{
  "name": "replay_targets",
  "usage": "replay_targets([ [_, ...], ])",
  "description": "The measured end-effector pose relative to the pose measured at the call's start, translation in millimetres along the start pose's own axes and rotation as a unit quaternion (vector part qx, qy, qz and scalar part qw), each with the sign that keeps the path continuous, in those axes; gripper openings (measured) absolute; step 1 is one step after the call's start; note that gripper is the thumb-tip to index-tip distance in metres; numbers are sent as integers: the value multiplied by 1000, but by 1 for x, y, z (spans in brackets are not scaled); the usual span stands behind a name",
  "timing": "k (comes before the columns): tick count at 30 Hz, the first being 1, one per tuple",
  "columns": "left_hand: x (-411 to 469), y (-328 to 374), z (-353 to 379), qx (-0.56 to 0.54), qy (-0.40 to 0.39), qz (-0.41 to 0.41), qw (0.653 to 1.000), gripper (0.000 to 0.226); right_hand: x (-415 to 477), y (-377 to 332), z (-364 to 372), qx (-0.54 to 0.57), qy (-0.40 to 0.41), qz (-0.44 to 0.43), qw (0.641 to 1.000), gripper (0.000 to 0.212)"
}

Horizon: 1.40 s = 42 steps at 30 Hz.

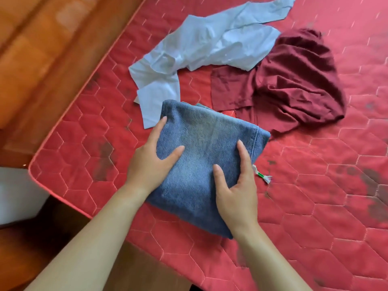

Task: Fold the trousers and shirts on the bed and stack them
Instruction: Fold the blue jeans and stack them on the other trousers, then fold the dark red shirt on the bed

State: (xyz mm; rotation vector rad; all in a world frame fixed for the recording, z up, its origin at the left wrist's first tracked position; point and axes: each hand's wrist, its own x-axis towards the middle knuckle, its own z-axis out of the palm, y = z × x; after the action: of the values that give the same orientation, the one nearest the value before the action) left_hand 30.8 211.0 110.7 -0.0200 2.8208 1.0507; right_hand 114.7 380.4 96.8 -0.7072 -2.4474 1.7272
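Note:
Folded blue denim trousers [205,143] lie as a thick square on the red quilted mattress [315,206] near its front corner. My left hand [151,158] grips the bundle's left edge, thumb on top and fingers along the side. My right hand [237,185] grips the right side, thumb and forefinger spread over the denim. Behind the trousers a pale blue shirt [210,45] lies crumpled and unfolded. To its right a dark red shirt [294,80] sits in a loose heap, touching the pale one.
A white and green string tag [262,175] pokes out beside my right hand. A wooden bed frame [42,59] runs along the mattress's left side. The mattress corner [33,164] is at the left, with floor below it. Dark stains mark the mattress at the right.

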Motion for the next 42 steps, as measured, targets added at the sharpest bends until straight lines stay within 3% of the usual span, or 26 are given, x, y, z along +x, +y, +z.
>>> replay_targets([
  [7,16,-22,-25,1,9,0,1000,71,7,-17,36,5,7,0,1000,66],
  [14,27,-70,56,-25,-103,-16,994,75,15,70,46,-60,25,66,996,68],
  [16,26,-86,89,41,-163,-24,985,82,28,98,45,-119,-7,107,987,68],
  [18,22,-97,116,200,-187,-36,961,89,37,115,46,-185,-40,131,973,71],
  [20,17,-97,131,274,-138,-19,952,87,40,119,47,-297,-28,111,948,73],
  [22,17,-91,139,262,-66,59,961,78,47,117,46,-381,31,56,922,74],
  [24,22,-84,147,250,-37,147,956,70,61,115,44,-375,73,3,924,71],
  [26,30,-76,156,242,-60,176,952,65,77,118,43,-359,65,-45,930,64],
  [30,42,-68,175,251,-126,156,947,60,99,135,39,-362,-37,-28,931,55],
  [33,45,-59,188,262,-132,130,947,59,107,143,31,-344,-61,-31,937,53],
  [38,78,-26,202,227,-125,150,954,57,123,150,-3,-218,-15,-16,976,47],
  [42,118,-4,221,246,-136,147,948,60,162,167,-44,-226,36,9,973,47],
])
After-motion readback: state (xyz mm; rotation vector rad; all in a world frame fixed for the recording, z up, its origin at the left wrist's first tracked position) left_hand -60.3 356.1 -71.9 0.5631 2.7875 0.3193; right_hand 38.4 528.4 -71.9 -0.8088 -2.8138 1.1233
